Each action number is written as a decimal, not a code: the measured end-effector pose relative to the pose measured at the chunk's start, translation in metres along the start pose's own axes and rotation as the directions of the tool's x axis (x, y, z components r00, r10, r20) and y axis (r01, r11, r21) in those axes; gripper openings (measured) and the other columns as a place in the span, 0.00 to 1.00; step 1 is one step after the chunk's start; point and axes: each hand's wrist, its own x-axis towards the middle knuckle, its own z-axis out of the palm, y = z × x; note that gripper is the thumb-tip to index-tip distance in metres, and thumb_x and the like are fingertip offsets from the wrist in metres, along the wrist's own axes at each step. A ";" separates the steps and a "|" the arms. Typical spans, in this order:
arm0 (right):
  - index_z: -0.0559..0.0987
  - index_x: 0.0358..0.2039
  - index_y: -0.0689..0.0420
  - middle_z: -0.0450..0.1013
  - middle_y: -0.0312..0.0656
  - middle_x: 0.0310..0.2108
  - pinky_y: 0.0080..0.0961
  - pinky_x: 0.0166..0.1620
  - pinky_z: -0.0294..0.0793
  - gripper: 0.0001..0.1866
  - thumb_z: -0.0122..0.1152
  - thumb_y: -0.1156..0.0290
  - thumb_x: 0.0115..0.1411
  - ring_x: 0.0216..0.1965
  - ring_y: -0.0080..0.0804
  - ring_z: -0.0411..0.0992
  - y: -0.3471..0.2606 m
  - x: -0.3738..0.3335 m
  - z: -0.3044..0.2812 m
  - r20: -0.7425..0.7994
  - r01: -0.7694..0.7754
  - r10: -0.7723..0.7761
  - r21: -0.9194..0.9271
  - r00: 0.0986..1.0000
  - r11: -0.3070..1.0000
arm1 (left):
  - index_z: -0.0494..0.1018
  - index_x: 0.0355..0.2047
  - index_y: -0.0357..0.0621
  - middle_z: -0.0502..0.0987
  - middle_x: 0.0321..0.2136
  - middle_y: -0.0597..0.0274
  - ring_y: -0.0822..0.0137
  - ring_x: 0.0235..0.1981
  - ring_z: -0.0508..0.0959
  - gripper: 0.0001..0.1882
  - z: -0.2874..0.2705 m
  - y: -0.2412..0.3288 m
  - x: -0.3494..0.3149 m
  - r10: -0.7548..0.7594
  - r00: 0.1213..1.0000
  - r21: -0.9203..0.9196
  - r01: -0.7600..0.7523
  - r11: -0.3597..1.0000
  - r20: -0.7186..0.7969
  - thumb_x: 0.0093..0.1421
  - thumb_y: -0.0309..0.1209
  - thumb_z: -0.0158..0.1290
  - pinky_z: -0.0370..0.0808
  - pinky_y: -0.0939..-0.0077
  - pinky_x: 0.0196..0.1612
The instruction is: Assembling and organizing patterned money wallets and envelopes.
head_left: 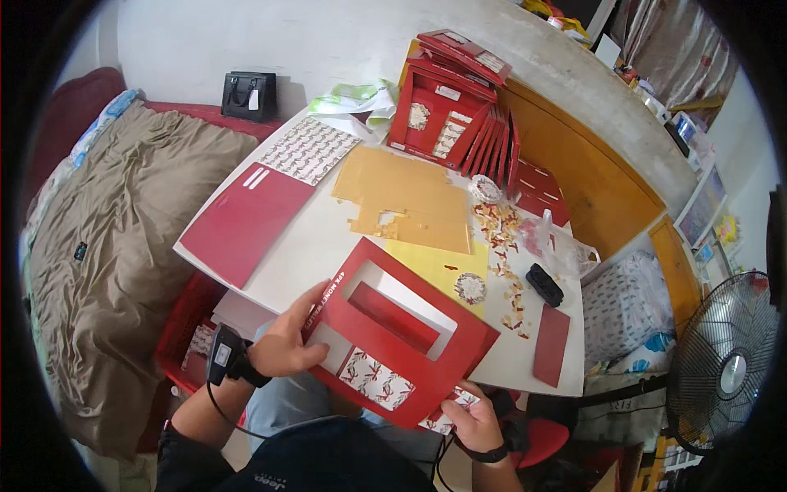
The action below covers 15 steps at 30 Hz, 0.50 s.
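A flat red cardboard box (482, 338) with cut-out windows is held tilted over the table's near edge. My left hand (288, 343) is closed on its left edge, thumb on the front face. Through the lower window shows a white card with a red and dark print (377, 379); a dark red strip (393, 316) shows in the upper one. My right hand (475, 422) is closed, thumb on top, around a similar printed card (436, 421) at the box's lower right corner. Part of that card is hidden by the thumb and the box.
On the white table (275, 275) lie a red sheet (246, 221), printed sheets (307, 150), tan sheets (402, 193), scattered small pieces (507, 283), a black object (544, 284) and a red strip (551, 344). Red boxes (443, 90) stack behind. A fan (732, 373) stands right.
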 end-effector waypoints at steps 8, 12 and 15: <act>0.72 0.51 0.62 0.75 0.44 0.44 0.26 0.47 0.71 0.17 0.54 0.75 0.61 0.43 0.30 0.74 -0.034 -0.007 0.021 -0.002 0.103 -0.109 -0.313 0.994 0.944 | 0.57 0.56 0.34 0.71 0.45 0.57 0.70 0.47 0.71 0.26 0.032 -0.010 -0.032 -0.107 0.972 -0.419 0.011 0.908 -0.208 0.55 0.17 0.44 0.69 0.75 0.50; 0.72 0.50 0.60 0.74 0.48 0.46 0.32 0.49 0.71 0.18 0.55 0.75 0.59 0.45 0.43 0.74 -0.042 -0.006 0.010 0.401 0.445 -0.237 -0.580 0.885 0.682 | 0.55 0.55 0.36 0.68 0.46 0.59 0.74 0.48 0.67 0.24 0.041 -0.028 -0.051 0.048 0.976 -0.333 -0.119 0.935 -0.214 0.58 0.17 0.45 0.64 0.74 0.53; 0.75 0.48 0.58 0.71 0.52 0.48 0.40 0.55 0.66 0.18 0.57 0.77 0.54 0.52 0.48 0.67 -0.049 -0.016 0.015 0.528 0.550 -0.212 -0.645 0.823 0.530 | 0.58 0.52 0.39 0.69 0.44 0.59 0.71 0.46 0.71 0.20 0.045 -0.036 -0.063 0.043 0.982 -0.326 -0.102 0.940 -0.184 0.61 0.21 0.48 0.68 0.74 0.50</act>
